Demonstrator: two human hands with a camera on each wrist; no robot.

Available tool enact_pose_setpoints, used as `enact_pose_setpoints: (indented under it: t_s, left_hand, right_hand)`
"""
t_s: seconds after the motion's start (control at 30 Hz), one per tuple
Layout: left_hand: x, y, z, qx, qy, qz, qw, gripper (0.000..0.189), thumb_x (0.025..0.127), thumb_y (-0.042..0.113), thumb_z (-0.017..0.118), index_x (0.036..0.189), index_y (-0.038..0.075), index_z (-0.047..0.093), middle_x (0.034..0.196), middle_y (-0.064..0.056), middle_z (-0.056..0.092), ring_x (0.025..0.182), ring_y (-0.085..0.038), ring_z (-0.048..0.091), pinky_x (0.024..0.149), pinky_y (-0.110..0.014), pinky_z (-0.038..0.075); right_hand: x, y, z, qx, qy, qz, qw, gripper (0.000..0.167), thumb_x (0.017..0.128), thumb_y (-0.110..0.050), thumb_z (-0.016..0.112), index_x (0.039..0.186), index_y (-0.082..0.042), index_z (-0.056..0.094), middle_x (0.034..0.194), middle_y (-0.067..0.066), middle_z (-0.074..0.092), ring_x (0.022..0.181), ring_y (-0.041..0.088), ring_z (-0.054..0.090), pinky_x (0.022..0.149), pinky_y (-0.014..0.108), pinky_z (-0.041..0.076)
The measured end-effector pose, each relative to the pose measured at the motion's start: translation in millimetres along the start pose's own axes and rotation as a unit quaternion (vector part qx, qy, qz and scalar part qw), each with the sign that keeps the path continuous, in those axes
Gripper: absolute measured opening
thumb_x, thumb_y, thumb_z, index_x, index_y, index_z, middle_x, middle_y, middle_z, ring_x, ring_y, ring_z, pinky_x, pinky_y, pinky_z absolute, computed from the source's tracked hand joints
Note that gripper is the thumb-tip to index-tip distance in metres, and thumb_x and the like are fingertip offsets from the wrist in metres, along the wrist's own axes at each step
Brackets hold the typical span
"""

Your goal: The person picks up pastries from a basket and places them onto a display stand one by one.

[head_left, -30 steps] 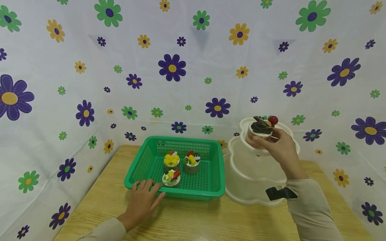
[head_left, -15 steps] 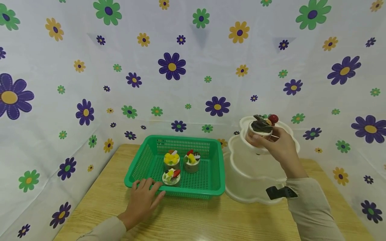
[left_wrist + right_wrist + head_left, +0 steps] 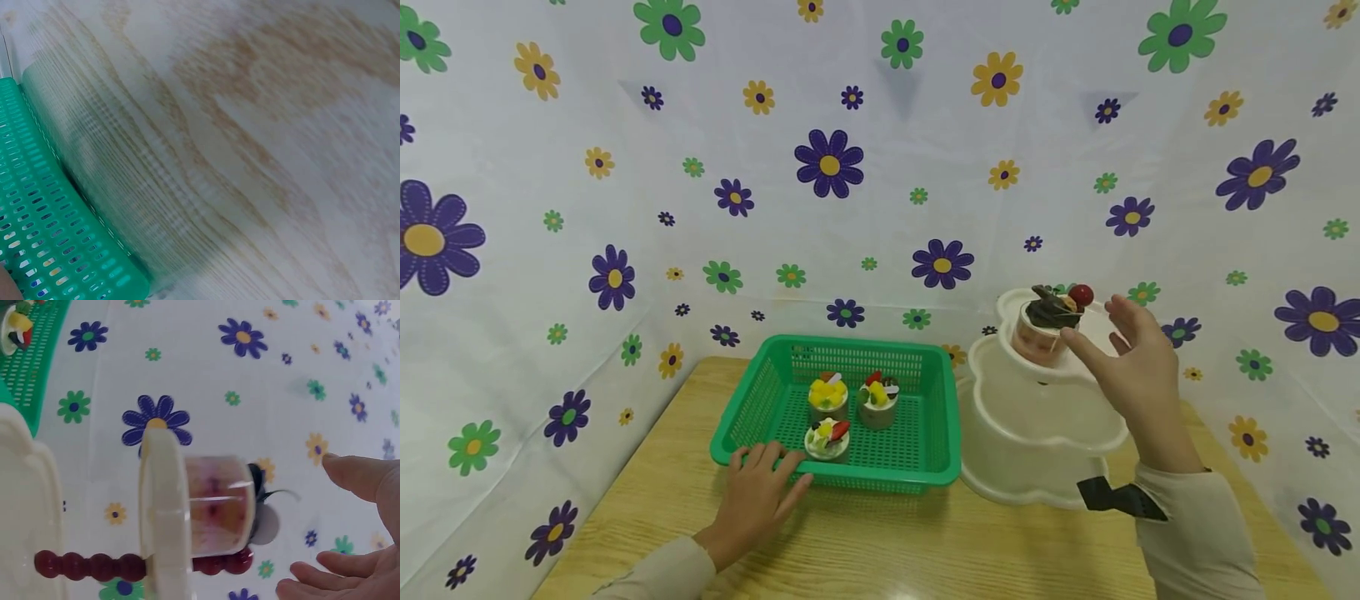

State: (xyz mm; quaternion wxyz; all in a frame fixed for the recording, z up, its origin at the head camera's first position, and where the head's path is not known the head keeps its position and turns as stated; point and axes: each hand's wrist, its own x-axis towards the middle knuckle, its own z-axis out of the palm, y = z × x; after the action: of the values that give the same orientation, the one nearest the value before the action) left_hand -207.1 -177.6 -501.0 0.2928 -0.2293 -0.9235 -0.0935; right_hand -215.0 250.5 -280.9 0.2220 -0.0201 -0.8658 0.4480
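A dessert cup (image 3: 1042, 329) with dark cream and a red cherry stands on the top tier of a cream-coloured tiered stand (image 3: 1037, 412). My right hand (image 3: 1138, 367) is just to its right, fingers and thumb spread apart around nothing. In the right wrist view, a gap separates the cup (image 3: 219, 505) from the hand (image 3: 356, 550). My left hand (image 3: 756, 500) rests its fingers on the front rim of a green basket (image 3: 880, 477). Inside sit a yellow-topped cup (image 3: 828, 396), a mixed-fruit cup (image 3: 877, 402) and a strawberry-topped cup (image 3: 826, 440).
The basket and stand are side by side on a wooden table (image 3: 880, 542). Dark red beads (image 3: 103, 566) form a post between the stand's tiers. A white flower-patterned sheet (image 3: 880, 242) hangs behind and at both sides.
My right hand has let go of the dark-cream cup and moved away to the right, leaving it on the top tier. The left hand has stayed on the basket rim.
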Motion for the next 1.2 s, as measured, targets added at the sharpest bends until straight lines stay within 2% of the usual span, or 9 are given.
enact_pose_setpoints:
  t_s: [0.07,0.17,0.3,0.4,0.5,0.63,0.87,1.03,1.2]
  left_hand:
    - [-0.1,-0.1,-0.4,0.002,0.0,0.0,1.0,0.03,0.094,0.045,0.056,0.109,0.02,0.065,0.096,0.0,0.056,0.091,-0.023,0.054,0.084,-0.057,0.04]
    - [-0.1,-0.3,-1.3,0.003,0.002,0.0,1.0,0.031,0.094,0.045,0.055,0.109,0.02,0.065,0.096,-0.001,0.056,0.091,-0.023,0.054,0.084,-0.057,0.04]
    - [-0.4,-0.8,-0.8,0.001,0.006,0.003,1.0,0.032,0.095,0.045,0.053,0.109,0.019,0.065,0.096,-0.001,0.056,0.09,-0.024,0.054,0.083,-0.057,0.04]
    - [-0.8,-1.2,0.3,-0.001,0.006,0.003,1.0,0.032,0.095,0.046,0.053,0.109,0.019,0.065,0.096,-0.001,0.056,0.09,-0.024,0.054,0.084,-0.057,0.04]
    - [-0.7,-1.1,0.4,-0.002,0.003,0.002,1.0,0.031,0.095,0.045,0.055,0.11,0.019,0.065,0.097,-0.001,0.056,0.09,-0.024,0.054,0.084,-0.057,0.04]
    - [-0.5,-0.5,-0.1,-0.007,-0.004,-0.003,1.0,0.03,0.094,0.043,0.056,0.111,0.019,0.065,0.097,-0.001,0.056,0.091,-0.023,0.053,0.085,-0.057,0.039]
    - [0.3,0.3,-1.0,-0.009,-0.008,-0.003,0.9999,0.03,0.094,0.043,0.056,0.111,0.019,0.065,0.097,-0.001,0.055,0.092,-0.024,0.053,0.085,-0.056,0.038]
    - [0.4,0.7,-1.1,-0.008,-0.008,-0.001,0.9999,0.031,0.094,0.043,0.056,0.111,0.019,0.064,0.098,-0.001,0.055,0.092,-0.024,0.053,0.085,-0.056,0.038]
    - [0.6,0.3,-1.0,-0.006,-0.008,-0.002,1.0,0.032,0.095,0.044,0.055,0.111,0.019,0.064,0.098,-0.001,0.055,0.093,-0.024,0.054,0.086,-0.056,0.038]
  right_hand:
    - [-6.4,-6,0,0.018,0.024,-0.024,0.9993,0.079,0.088,-0.029,0.071,0.15,-0.004,0.028,0.151,0.014,0.034,0.139,0.028,0.033,0.109,0.036,0.033]
    - [-16.1,-15,5,0.048,0.047,-0.089,0.9938,0.073,0.085,-0.016,0.073,0.147,-0.007,0.035,0.149,0.01,0.039,0.138,0.019,0.036,0.107,0.023,0.034]
    - [-25.4,-26,22,0.068,0.05,-0.219,0.9722,0.071,0.077,0.0,0.078,0.141,-0.006,0.046,0.14,0.012,0.049,0.131,0.016,0.044,0.104,0.019,0.036]
    - [-29.0,-30,42,0.051,0.014,-0.296,0.9537,0.076,0.072,0.003,0.08,0.14,-0.007,0.047,0.137,0.012,0.052,0.125,0.02,0.05,0.101,0.021,0.04]
    - [-30.6,-29,65,0.034,-0.057,-0.329,0.942,0.077,0.074,-0.004,0.082,0.141,-0.009,0.045,0.139,0.009,0.05,0.126,0.023,0.049,0.103,0.03,0.041]
    - [-29.5,-22,102,0.03,-0.165,-0.313,0.9348,0.075,0.08,-0.018,0.079,0.144,-0.011,0.041,0.144,0.007,0.045,0.132,0.024,0.043,0.104,0.045,0.039]
    - [-27.8,-1,169,0.037,-0.326,-0.23,0.9163,0.075,0.084,-0.029,0.075,0.147,-0.012,0.037,0.149,0.008,0.038,0.134,0.03,0.039,0.103,0.048,0.04]
    - [-33.5,10,206,0.019,-0.405,-0.163,0.8995,0.076,0.084,-0.027,0.076,0.147,-0.014,0.036,0.15,0.009,0.037,0.136,0.033,0.037,0.104,0.053,0.036]
    - [-38.9,18,234,0.024,-0.45,-0.082,0.8887,0.076,0.083,-0.018,0.076,0.147,-0.01,0.036,0.148,0.016,0.039,0.135,0.035,0.038,0.104,0.052,0.037]
